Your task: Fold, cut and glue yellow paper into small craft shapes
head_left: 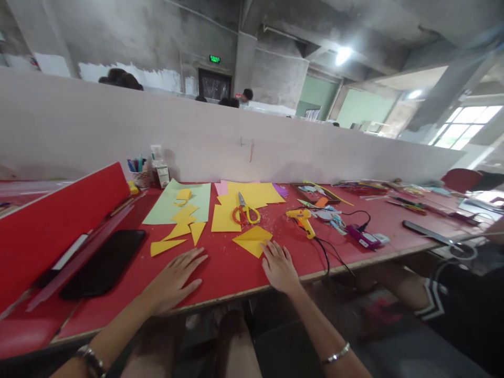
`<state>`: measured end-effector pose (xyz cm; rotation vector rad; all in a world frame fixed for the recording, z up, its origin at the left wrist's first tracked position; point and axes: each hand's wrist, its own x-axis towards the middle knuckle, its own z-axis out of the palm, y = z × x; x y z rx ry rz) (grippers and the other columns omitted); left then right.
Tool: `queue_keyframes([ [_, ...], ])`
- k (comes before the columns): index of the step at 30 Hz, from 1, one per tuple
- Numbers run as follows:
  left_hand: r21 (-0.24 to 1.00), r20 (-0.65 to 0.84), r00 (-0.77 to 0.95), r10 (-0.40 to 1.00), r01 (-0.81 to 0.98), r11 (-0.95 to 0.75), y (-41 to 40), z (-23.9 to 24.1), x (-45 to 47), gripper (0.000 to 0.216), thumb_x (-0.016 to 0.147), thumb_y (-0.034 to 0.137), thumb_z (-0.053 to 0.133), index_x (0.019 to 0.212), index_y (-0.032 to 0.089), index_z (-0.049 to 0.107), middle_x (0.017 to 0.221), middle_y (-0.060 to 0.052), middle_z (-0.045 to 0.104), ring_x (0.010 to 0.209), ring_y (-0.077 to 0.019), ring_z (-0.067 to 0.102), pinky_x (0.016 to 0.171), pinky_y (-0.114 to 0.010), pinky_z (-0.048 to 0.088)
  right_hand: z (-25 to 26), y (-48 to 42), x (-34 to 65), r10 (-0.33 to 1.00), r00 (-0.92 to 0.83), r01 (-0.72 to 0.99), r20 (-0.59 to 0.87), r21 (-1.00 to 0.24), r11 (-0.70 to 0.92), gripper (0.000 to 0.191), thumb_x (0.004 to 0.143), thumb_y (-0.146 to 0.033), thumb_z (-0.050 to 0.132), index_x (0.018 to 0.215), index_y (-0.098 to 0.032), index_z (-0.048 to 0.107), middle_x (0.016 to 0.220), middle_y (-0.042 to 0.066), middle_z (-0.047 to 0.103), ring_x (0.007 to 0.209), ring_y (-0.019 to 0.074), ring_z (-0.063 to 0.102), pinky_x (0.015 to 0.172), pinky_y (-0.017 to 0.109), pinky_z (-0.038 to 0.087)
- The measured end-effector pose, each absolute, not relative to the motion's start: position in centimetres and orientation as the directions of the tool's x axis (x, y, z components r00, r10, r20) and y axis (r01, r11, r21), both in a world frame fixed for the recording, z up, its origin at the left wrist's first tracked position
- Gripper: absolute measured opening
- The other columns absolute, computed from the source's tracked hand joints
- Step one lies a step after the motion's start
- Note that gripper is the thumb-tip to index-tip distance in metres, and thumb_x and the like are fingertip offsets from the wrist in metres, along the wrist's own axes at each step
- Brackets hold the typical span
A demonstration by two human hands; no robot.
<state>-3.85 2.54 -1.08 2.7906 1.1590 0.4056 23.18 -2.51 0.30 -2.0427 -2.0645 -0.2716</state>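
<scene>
My left hand (177, 278) lies flat on the red tabletop, its fingers stretched out and nothing in it. Just beyond its fingertips are several cut yellow paper pieces, among them a small triangle (197, 231) and a long wedge (167, 247). My right hand (280, 265) rests at the table's front edge with its fingers loosely apart. Its fingertips touch the right corner of a creased yellow paper square (252, 240), which lies turned like a diamond. Behind that square, scissors (244, 211) with yellow and orange handles lie on yellow paper sheets (226, 218).
A yellow glue gun (303, 220) with a black cord lies right of the paper, near a purple power socket (363, 237). At left are a black phone (104, 262) and a red divider (63, 231). A pen cup (139, 176) stands behind. Another person sits at right.
</scene>
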Motion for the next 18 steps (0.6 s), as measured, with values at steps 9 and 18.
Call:
queue_keyframes([
  [9,0.122,0.131,0.682,0.719,0.709,-0.695,1.3,-0.5,-3.6,0.048,0.082,0.042,0.030,0.126,0.022,0.032,0.131,-0.004,0.035,0.118,-0.0215,0.034,0.095,-0.042,0.031,-0.8,-2.6,23.6,0.939,-0.028,1.000,0.342,0.001,0.030,0.041,0.077,-0.022,0.034,0.117,-0.018,0.046,0.124,0.008,0.045,0.115,0.0239,0.038,0.091,0.047,0.031],
  [18,0.016,0.305,0.715,0.629,0.656,-0.755,1.7,-4.8,-4.6,0.061,0.079,0.042,0.039,0.129,0.035,0.006,0.127,0.002,0.041,0.110,-0.0202,0.045,0.088,-0.034,0.038,-3.9,-3.1,26.1,0.889,-0.149,0.989,0.433,0.086,0.124,0.050,0.075,-0.031,0.037,0.125,-0.029,0.034,0.121,0.002,0.048,0.107,0.0221,0.047,0.085,0.038,0.038],
])
